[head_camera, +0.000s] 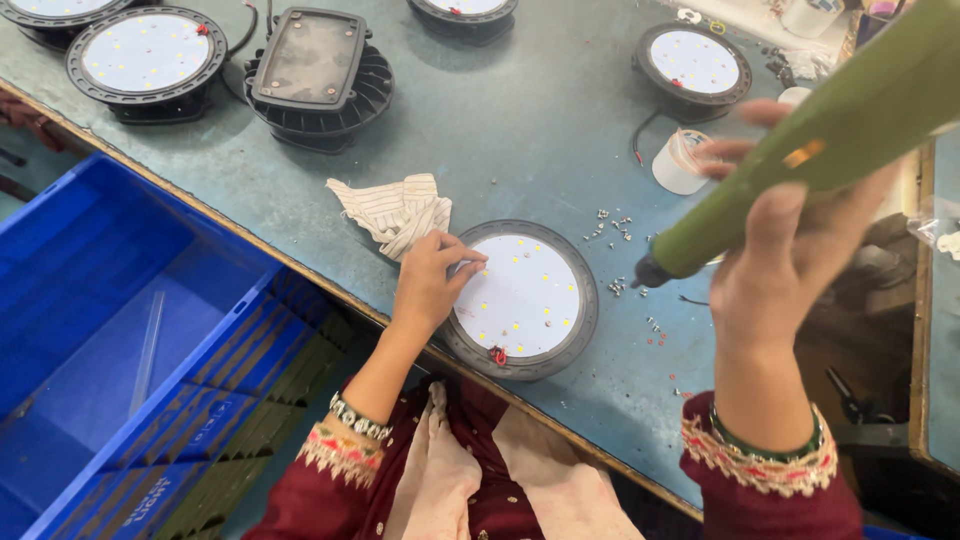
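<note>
The left hand (428, 282) rests with loosely spread fingers on the left rim of a round lamp (525, 298), a dark ring around a white disc studded with small yellow dots; the fingertips touch the disc's upper left edge, holding nothing. The lamp lies flat near the table's (520, 130) front edge, between the two hands. The right hand (790, 250) is raised to the lamp's right, closed around a green electric screwdriver (800, 160) that slants down-left, its dark tip hanging just off the lamp's right rim, seemingly above the table rather than touching it. Small screws (612, 228) lie scattered under that tip. A striped cloth (398, 210) sits crumpled just beyond the left hand. A white tape roll (680, 162) stands behind the right hand's fingers.
</note>
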